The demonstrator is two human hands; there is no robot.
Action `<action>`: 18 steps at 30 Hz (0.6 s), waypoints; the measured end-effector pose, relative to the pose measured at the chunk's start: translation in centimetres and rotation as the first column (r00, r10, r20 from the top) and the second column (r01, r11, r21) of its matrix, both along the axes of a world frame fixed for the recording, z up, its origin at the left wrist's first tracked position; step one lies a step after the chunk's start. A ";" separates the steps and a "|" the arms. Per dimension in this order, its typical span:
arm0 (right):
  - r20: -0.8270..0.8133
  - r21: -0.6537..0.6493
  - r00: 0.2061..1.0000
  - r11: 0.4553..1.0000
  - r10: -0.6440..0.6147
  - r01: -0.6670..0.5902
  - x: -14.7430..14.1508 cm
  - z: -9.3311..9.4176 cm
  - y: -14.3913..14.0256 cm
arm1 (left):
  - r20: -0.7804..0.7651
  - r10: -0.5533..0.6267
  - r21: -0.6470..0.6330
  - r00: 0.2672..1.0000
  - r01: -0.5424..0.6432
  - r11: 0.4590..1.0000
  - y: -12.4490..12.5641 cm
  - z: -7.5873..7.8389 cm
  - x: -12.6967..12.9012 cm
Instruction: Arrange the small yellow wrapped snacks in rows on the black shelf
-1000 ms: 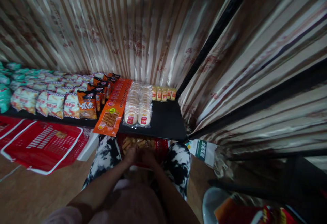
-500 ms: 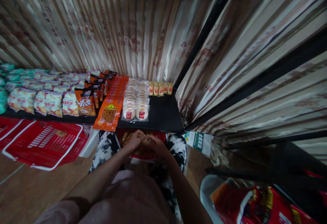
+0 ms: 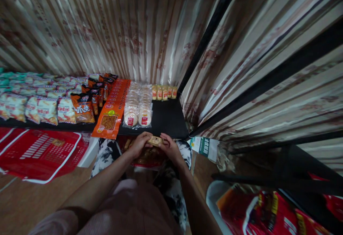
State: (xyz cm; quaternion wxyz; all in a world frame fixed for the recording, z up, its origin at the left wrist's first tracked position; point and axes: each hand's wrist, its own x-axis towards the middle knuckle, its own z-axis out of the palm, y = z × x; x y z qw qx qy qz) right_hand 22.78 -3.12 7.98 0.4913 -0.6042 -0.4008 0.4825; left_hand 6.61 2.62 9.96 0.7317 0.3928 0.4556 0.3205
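My left hand [image 3: 139,144] and my right hand [image 3: 170,148] together hold a small tan snack packet [image 3: 155,141] just below the front edge of the black shelf [image 3: 167,120]. Under my hands, between my knees, sits a red basket [image 3: 146,158] with several more of the same packets. On the shelf right ahead lie two rows of round white cakes in clear wrap [image 3: 138,104], and at the back stands a short row of yellow packets [image 3: 163,92].
Orange snack strips [image 3: 111,109], dark orange bags [image 3: 83,108] and white chip bags [image 3: 40,108] fill the shelf to the left. Red baskets [image 3: 40,154] lie on the wooden floor at left. Striped curtains hang behind. A white stool [image 3: 217,202] and red bags [image 3: 268,213] sit at lower right.
My hands have risen out of the red basket toward the shelf edge, bringing one tan packet up with them. The view has shifted slightly right.
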 end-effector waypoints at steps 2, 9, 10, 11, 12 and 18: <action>-0.054 0.011 0.996 0.997 -0.069 0.070 0.1 0.5 0.2 | 0.031 0.012 -0.013 0.999 -0.012 1.000 0.0 0.7 0.2; -0.127 0.046 0.959 0.964 -0.254 0.262 1.0 1.7 1.3 | 0.014 -0.018 -0.024 1.000 0.019 1.000 -0.2 1.9 1.7; -0.138 0.053 0.957 0.963 -0.257 0.266 1.2 1.8 1.5 | 0.006 -0.034 -0.022 0.999 0.034 0.999 -0.3 2.1 1.9; -0.149 0.059 0.956 0.963 -0.253 0.264 1.3 1.9 1.6 | 0.000 -0.053 -0.018 0.999 0.053 0.998 -0.4 2.2 2.2; -0.159 0.065 0.956 0.963 -0.247 0.260 1.5 1.9 1.8 | -0.004 -0.072 -0.012 0.997 0.072 0.997 -0.4 2.3 2.4; -0.199 0.069 0.948 0.961 -0.249 0.267 2.3 2.0 2.9 | -0.022 -0.069 -0.001 0.997 0.069 0.998 -0.6 2.6 3.5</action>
